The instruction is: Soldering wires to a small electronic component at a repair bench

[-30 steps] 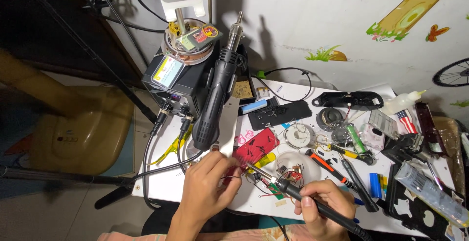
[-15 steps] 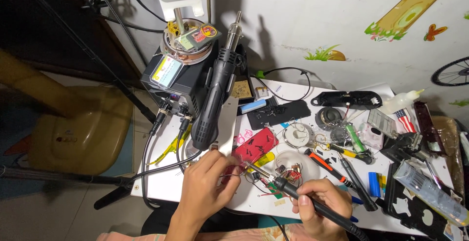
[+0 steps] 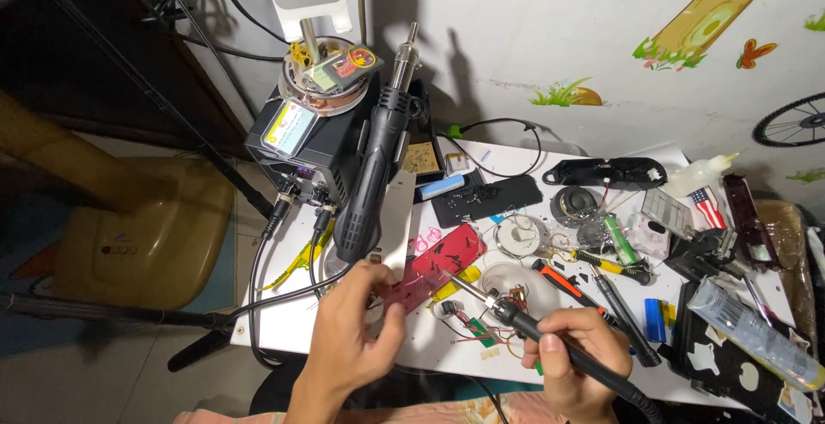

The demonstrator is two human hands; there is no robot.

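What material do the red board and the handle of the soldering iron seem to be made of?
Red board: probably rigid circuit laminate; flat, thin, with a glossy red coat and small holes.
Soldering iron, in the right hand: the handle looks like matte black plastic or rubber; the tip looks like metal.

A white wall (image 3: 550, 37) with cartoon stickers of grass, a butterfly and a bicycle wheel rises behind a white table (image 3: 284, 325) crowded with tools. To the left, a yellow plastic chair (image 3: 146, 235) stands on a grey floor (image 3: 77, 381), where a dark corner lies in shadow.
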